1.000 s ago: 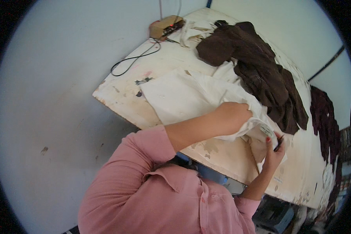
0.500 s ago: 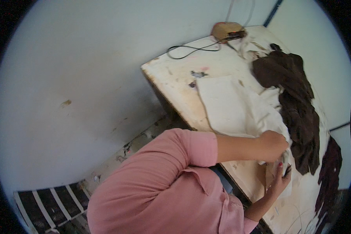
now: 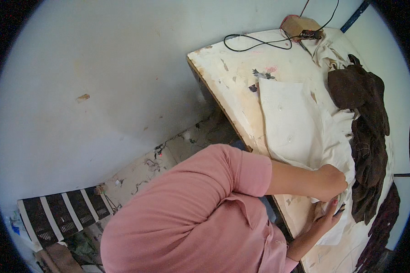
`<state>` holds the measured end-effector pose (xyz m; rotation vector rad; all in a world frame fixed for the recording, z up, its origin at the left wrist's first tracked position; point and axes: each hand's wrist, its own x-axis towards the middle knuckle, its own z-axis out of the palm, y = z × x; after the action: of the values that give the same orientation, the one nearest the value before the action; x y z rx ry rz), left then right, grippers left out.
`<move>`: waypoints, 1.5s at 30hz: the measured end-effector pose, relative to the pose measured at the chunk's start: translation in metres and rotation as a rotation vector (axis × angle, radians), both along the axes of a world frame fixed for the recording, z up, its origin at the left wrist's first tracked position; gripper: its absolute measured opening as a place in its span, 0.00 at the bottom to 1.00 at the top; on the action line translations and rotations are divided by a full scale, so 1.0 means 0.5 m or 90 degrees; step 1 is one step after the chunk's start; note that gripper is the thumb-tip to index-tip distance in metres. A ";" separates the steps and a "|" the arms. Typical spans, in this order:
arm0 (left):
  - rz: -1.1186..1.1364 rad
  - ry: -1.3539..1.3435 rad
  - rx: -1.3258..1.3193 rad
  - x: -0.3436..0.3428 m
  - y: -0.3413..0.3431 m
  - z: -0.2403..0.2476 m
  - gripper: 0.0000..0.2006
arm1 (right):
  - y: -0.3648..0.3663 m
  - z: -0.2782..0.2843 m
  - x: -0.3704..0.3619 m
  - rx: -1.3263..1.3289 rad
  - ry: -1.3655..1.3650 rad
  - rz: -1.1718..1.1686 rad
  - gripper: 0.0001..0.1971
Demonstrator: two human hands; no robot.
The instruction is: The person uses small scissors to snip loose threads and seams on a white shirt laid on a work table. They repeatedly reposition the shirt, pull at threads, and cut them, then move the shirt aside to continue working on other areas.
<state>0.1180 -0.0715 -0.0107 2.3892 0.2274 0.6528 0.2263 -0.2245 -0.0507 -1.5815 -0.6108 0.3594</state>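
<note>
A white cloth garment (image 3: 290,123) lies spread and rumpled along the table. My left hand (image 3: 331,183) is closed on its near part, knuckles up, with the fingertips hidden beneath. Just below it, my right hand (image 3: 328,220) curls round the same cloth, its thumb close to the left fist. At the right fingertips shows a small dark shape (image 3: 340,209), too small to name. Part of the white cloth hangs past the right hand. Pink sleeves cover my upper arms.
A worn white table (image 3: 232,88) carries dark brown cloths (image 3: 370,150) along its far side. Near the wall stand a brown box-like thing (image 3: 300,25) and a looped black cable (image 3: 241,49). A dark maroon cloth (image 3: 382,227) hangs at right. A black-and-white striped panel (image 3: 54,220) sits low at left.
The whole view has shifted, so table and cloths appear farther right. Both hands stay together at the white garment, the left fist now closer over the right thumb.
</note>
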 end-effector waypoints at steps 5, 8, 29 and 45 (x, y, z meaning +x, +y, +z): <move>0.004 -0.009 0.014 0.008 -0.003 -0.014 0.09 | -0.004 0.007 0.002 0.033 -0.006 -0.011 0.25; -0.009 0.002 0.030 0.010 -0.007 -0.017 0.08 | 0.001 0.023 0.001 0.026 -0.021 -0.114 0.24; -0.129 0.085 -0.078 -0.072 0.131 0.126 0.07 | 0.017 0.172 -0.040 -0.067 -0.487 0.062 0.28; -0.124 0.087 -0.246 -0.188 0.216 0.143 0.14 | 0.024 0.180 -0.051 -0.176 -0.468 0.119 0.13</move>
<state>0.0242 0.0367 0.0609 2.0498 0.1597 0.3214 0.2009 -0.2125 0.0393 -1.9276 -1.3214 -0.0209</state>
